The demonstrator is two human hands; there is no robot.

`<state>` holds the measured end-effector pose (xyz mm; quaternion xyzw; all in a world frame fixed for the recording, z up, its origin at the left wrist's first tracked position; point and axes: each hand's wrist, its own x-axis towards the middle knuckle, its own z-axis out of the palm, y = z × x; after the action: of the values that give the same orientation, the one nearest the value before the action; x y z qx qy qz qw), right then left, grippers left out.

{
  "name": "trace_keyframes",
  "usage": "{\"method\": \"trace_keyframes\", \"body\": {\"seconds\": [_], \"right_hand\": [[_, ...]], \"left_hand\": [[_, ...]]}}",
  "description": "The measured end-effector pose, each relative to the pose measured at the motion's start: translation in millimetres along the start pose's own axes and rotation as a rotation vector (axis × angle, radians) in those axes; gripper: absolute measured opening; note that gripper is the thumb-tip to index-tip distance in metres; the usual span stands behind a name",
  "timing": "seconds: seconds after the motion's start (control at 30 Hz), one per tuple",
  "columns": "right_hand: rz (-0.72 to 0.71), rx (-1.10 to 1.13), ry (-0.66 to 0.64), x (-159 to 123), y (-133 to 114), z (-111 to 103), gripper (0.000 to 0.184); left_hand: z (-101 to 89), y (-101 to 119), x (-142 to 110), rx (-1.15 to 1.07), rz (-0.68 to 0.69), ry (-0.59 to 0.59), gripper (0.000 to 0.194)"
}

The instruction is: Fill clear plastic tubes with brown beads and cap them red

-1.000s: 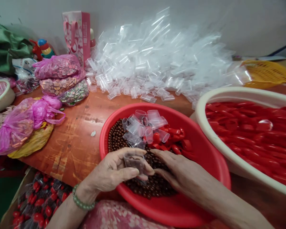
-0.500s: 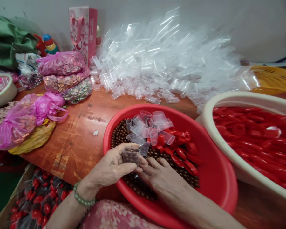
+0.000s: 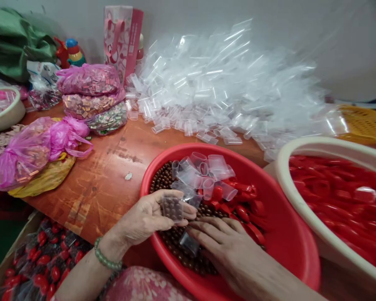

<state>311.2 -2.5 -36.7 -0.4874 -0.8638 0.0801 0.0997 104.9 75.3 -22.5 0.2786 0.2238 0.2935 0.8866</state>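
Note:
A small clear plastic tube (image 3: 172, 208) filled with brown balls is held between the thumb and fingers of my left hand (image 3: 146, 217), above the near left part of a red basin (image 3: 293, 225). My right hand (image 3: 225, 242) lies palm down over the brown balls (image 3: 164, 176) in that basin, its fingers stretched out. Close by its fingertips another clear tube (image 3: 189, 243) rests on the balls. Whether the right fingers touch it is hard to see. Farther back in the basin are several clear tubes (image 3: 208, 188) and glossy red plastic pieces (image 3: 242, 213).
A big heap of clear tubes (image 3: 213, 92) lies against the wall. To the right stands a cream basin (image 3: 283, 161) of red pieces, with a yellow basket (image 3: 366, 123) behind. Pink bags (image 3: 89, 81) sit on the left. Below them, a box holds red-capped filled tubes (image 3: 44, 259).
My right hand has drawn away from the tube in my left hand and now lies flatter over the balls. The held tube is turned more toward me. The view has shifted slightly.

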Motion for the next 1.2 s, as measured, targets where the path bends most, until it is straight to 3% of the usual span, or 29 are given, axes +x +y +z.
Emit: {"method": "trace_keyframes", "body": {"seconds": [0.17, 0.3, 0.53, 0.8, 0.87, 1.03, 1.1, 1.2], "right_hand": [[-0.014, 0.095, 0.084, 12.0, 5.0, -36.4, 0.029], [-0.018, 0.149, 0.194, 28.0, 6.4, -52.2, 0.023], [-0.032, 0.217, 0.212, 44.9, 5.0, -56.1, 0.019], [-0.054, 0.250, 0.237, 42.1, 8.6, -51.3, 0.015], [-0.004, 0.271, 0.131, 42.0, 7.9, -43.5, 0.017], [0.253, 0.303, -0.447, 56.9, -1.9, -17.9, 0.025], [0.279, 0.320, -0.525, 63.9, -4.6, -8.7, 0.024], [0.256, 0.332, -0.537, 68.9, -4.6, 4.1, 0.022]], "left_hand": [[-3.7, 2.4, -3.9, -0.085, -0.040, -0.054, 0.049], [-8.7, 1.9, -7.1, -0.120, -0.033, -0.108, 0.050], [-12.2, 2.6, -12.6, -0.144, -0.037, -0.123, 0.051], [-9.4, 1.0, -18.5, -0.149, -0.038, -0.111, 0.051], [-7.5, -0.3, -20.6, -0.141, -0.039, -0.102, 0.052], [-5.3, -5.1, -26.7, -0.067, -0.042, -0.026, 0.055], [-6.6, -7.5, -28.9, -0.017, -0.037, 0.019, 0.052], [-10.2, -10.6, -32.1, 0.049, -0.027, 0.055, 0.047]]}}
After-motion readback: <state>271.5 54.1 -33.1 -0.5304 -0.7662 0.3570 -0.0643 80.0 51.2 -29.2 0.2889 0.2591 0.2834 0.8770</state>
